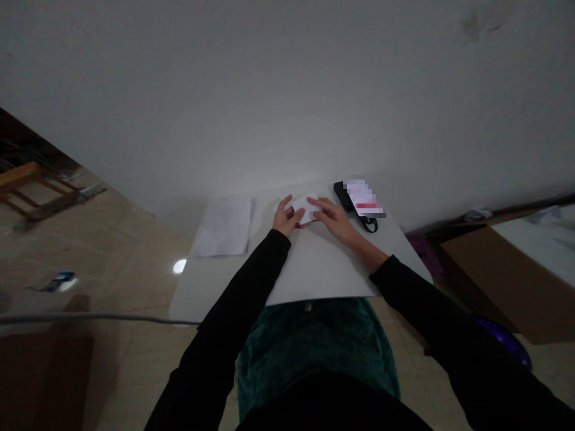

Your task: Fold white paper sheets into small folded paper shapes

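Observation:
A small piece of folded white paper [304, 211] is held between both hands above the white table [305, 269]. My left hand [286, 219] grips its left side, with the fingers curved round the edge. From the right, my right hand [331, 216] has its fingers and thumb on the paper's right side. A stack of white sheets [224, 227] lies on the table to the left of my hands. Fine detail of the folds is too small to make out.
A black case with a strap [343, 196] and a phone with a blurred screen [363, 199] lie at the table's back right. Behind the table stands a wall. A cable [99, 316] runs in from the left, and a cardboard box [507, 281] is at the right.

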The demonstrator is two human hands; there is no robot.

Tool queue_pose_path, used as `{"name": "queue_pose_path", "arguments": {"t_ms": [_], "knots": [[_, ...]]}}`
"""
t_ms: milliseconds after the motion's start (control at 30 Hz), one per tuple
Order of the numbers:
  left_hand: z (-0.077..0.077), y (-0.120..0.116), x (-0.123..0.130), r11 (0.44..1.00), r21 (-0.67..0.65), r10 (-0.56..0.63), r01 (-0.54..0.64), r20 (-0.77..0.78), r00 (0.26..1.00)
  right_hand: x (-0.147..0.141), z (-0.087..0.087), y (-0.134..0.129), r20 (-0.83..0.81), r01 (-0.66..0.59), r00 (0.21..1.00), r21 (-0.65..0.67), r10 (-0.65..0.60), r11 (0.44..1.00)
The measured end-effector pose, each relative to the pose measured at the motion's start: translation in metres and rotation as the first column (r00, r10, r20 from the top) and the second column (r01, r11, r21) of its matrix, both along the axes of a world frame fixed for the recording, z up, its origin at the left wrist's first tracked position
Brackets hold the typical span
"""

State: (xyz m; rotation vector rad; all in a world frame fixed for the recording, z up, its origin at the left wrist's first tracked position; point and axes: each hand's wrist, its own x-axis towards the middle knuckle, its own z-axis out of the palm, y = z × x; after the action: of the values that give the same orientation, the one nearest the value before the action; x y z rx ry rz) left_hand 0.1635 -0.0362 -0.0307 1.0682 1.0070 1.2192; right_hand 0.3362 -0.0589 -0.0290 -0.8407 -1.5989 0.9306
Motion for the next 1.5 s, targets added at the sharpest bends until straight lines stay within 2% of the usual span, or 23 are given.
{"name": "queue_pose_path", "arguments": {"t_ms": [167, 333, 567, 767, 967, 1100, 1300, 1500], "knots": [[-0.007, 0.001, 0.005, 0.995, 0.063, 0.08, -0.08, -0.002, 0.997, -0.005, 0.003, -0.003, -0.049, 0.136, 0.99, 0.002, -0.136, 0.991], [-0.007, 0.0, 0.007, 0.951, 0.251, 0.213, -0.181, -0.107, 0.971, -0.006, 0.01, -0.008, -0.041, 0.204, 0.978, 0.039, -0.202, 0.978], [0.001, -0.003, 0.006, 0.882, 0.354, 0.329, -0.31, 0.007, 0.944, -0.007, 0.009, -0.008, -0.059, 0.197, 0.979, 0.067, -0.193, 0.978], [0.002, -0.007, 0.008, 0.851, 0.374, 0.398, -0.369, -0.002, 0.917, -0.01, 0.005, -0.009, -0.065, 0.162, 0.985, 0.039, -0.159, 0.986], [0.004, -0.017, 0.009, 0.807, 0.503, 0.446, -0.31, -0.173, 0.878, -0.023, 0.006, -0.02, -0.124, 0.127, 0.983, -0.066, -0.135, 0.99], [0.002, -0.016, 0.005, 0.78, 0.573, 0.47, -0.252, -0.27, 0.84, -0.029, 0.007, -0.023, -0.273, 0.084, 0.955, -0.118, -0.114, 0.989], [-0.001, -0.019, 0.006, 0.801, 0.581, 0.405, -0.144, -0.35, 0.845, -0.022, 0.004, -0.019, -0.113, 0.185, 0.975, -0.07, -0.192, 0.98], [0.004, -0.022, 0.005, 0.805, 0.584, 0.398, -0.108, -0.395, 0.828, -0.022, 0.005, -0.02, -0.13, 0.159, 0.977, -0.082, -0.169, 0.984]]}}
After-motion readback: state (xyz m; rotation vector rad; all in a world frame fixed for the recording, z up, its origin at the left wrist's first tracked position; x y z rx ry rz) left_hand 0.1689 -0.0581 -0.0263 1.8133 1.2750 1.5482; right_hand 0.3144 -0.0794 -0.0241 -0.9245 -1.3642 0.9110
